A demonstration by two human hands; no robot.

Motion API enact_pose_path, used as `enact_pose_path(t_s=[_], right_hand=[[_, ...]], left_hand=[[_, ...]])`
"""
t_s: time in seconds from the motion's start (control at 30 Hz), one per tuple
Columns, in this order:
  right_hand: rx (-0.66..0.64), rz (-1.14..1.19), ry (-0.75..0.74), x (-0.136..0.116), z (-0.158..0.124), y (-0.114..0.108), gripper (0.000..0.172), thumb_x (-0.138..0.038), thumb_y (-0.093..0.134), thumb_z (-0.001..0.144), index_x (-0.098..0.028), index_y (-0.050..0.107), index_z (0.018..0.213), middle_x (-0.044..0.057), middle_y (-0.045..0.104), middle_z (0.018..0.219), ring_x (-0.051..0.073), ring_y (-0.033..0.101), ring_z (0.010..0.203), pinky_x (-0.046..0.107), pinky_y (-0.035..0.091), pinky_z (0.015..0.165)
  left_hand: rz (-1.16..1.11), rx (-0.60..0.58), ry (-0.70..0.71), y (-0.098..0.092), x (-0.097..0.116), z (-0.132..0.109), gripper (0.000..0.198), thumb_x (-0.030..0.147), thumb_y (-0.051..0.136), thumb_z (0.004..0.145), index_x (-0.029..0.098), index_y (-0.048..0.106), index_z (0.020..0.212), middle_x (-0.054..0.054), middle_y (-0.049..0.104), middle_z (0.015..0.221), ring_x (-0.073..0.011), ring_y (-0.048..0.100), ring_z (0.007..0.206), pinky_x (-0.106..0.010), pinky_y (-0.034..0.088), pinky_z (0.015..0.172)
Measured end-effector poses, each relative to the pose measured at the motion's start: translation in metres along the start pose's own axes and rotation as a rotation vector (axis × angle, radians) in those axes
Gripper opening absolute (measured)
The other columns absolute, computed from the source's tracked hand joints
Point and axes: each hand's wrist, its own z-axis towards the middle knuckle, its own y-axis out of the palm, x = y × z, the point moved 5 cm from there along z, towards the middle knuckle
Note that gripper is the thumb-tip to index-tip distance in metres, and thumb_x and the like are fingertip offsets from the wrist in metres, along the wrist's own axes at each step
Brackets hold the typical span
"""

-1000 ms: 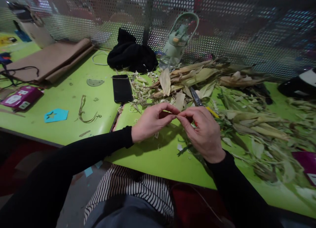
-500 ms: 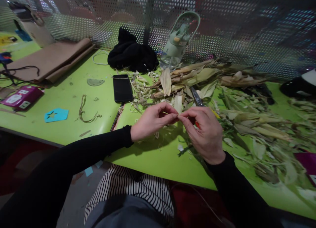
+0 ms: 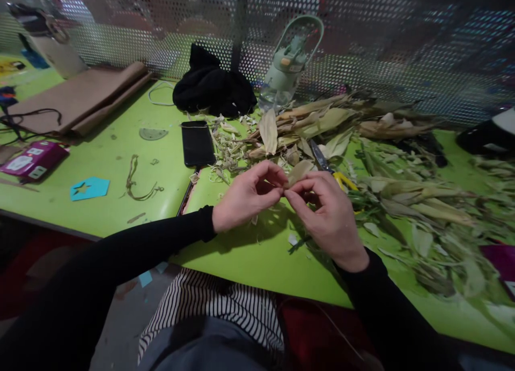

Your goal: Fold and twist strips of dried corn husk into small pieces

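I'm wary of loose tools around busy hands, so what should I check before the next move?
1. Right hand holding husk piece: ok, pinched near the fingertips.
2. Left hand holding it too: cannot tell, contact hidden.
3. Scissors with blades pointing away from both hands: ok.
4. Phone uncovered: not ok, thin strand across its top.
5. Table below the hands free of scraps: not ok.

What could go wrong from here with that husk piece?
The husk piece, pinched between the left hand and right hand, might tear or slip. The scissors lie just beyond the right hand, which could bump them. Scraps beside the phone might get brushed onto it.
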Motion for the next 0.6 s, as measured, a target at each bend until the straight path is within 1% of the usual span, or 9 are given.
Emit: enact_pose_path(t_s=[0.1, 0.17, 0.2, 0.27, 0.33, 0.4, 0.5, 0.6], right_hand=[[0.013, 0.148, 0.142, 0.006, -0.004, 0.003, 0.012, -0.024, 0.069, 0.085, -0.021, 0.058, 0.088, 0.004, 0.063, 0.095, 0.014, 0.063, 0.074, 0.027, 0.054, 0.061], [0.034, 0.23, 0.199, 0.009, -0.006, 0.005, 0.02, -0.025, 0.071, 0.084, -0.022, 0.057, 0.098, 0.002, 0.063, 0.091, 0.013, 0.062, 0.07, 0.027, 0.055, 0.061], [0.048, 0.249, 0.197, 0.009, -0.007, 0.006, 0.023, -0.025, 0.071, 0.084, -0.022, 0.057, 0.102, 0.002, 0.064, 0.091, 0.014, 0.062, 0.07, 0.028, 0.056, 0.062], [0.067, 0.249, 0.151, 0.009, -0.008, 0.006, 0.023, -0.022, 0.07, 0.085, -0.023, 0.057, 0.104, 0.002, 0.065, 0.091, 0.015, 0.063, 0.072, 0.031, 0.057, 0.065], [0.058, 0.241, 0.11, 0.01, -0.008, 0.007, 0.021, -0.018, 0.067, 0.086, -0.024, 0.059, 0.105, 0.002, 0.066, 0.09, 0.015, 0.063, 0.074, 0.032, 0.058, 0.066], [0.04, 0.256, 0.112, 0.012, -0.008, 0.009, 0.021, -0.016, 0.066, 0.086, -0.023, 0.058, 0.105, 0.002, 0.066, 0.09, 0.015, 0.064, 0.074, 0.031, 0.058, 0.065], [0.042, 0.27, 0.113, 0.015, -0.008, 0.008, 0.02, -0.017, 0.067, 0.086, -0.023, 0.057, 0.103, 0.002, 0.066, 0.089, 0.015, 0.064, 0.073, 0.031, 0.059, 0.065], [0.055, 0.234, 0.063, 0.014, -0.008, 0.007, 0.018, -0.018, 0.068, 0.086, -0.024, 0.057, 0.098, 0.002, 0.066, 0.089, 0.017, 0.064, 0.073, 0.032, 0.058, 0.064]], left_hand=[[-0.046, 0.016, -0.016, 0.001, -0.001, -0.002, 0.019, 0.004, 0.063, 0.081, 0.016, 0.055, 0.094, 0.001, 0.061, 0.086, -0.0054, 0.059, 0.075, -0.017, 0.049, 0.067], [-0.103, 0.027, -0.071, 0.002, -0.003, -0.003, 0.025, 0.004, 0.064, 0.08, 0.017, 0.054, 0.099, 0.002, 0.062, 0.085, -0.0051, 0.06, 0.072, -0.018, 0.049, 0.067], [-0.141, 0.035, -0.114, 0.002, -0.005, -0.003, 0.029, 0.005, 0.065, 0.08, 0.017, 0.052, 0.102, 0.003, 0.063, 0.083, -0.0053, 0.06, 0.07, -0.019, 0.05, 0.067], [-0.213, 0.048, -0.233, 0.002, -0.009, -0.003, 0.033, 0.005, 0.066, 0.079, 0.017, 0.051, 0.106, 0.005, 0.064, 0.079, -0.0059, 0.061, 0.066, -0.021, 0.049, 0.067], [-0.278, 0.053, -0.359, 0.002, -0.014, -0.003, 0.028, 0.005, 0.066, 0.08, 0.015, 0.053, 0.103, 0.004, 0.064, 0.075, -0.0066, 0.062, 0.064, -0.023, 0.05, 0.068], [-0.331, 0.051, -0.454, 0.001, -0.017, -0.003, 0.018, 0.005, 0.064, 0.082, 0.013, 0.057, 0.095, 0.003, 0.065, 0.074, -0.0062, 0.062, 0.064, -0.024, 0.05, 0.069], [-0.398, 0.019, -0.539, 0.001, -0.02, -0.002, 0.008, 0.005, 0.062, 0.083, 0.012, 0.058, 0.084, 0.0, 0.068, 0.076, -0.0064, 0.065, 0.067, -0.025, 0.052, 0.076], [-0.405, -0.027, -0.556, 0.0, -0.019, -0.001, 0.009, 0.005, 0.064, 0.082, 0.011, 0.058, 0.08, -0.001, 0.068, 0.076, -0.007, 0.066, 0.069, -0.026, 0.052, 0.079]])
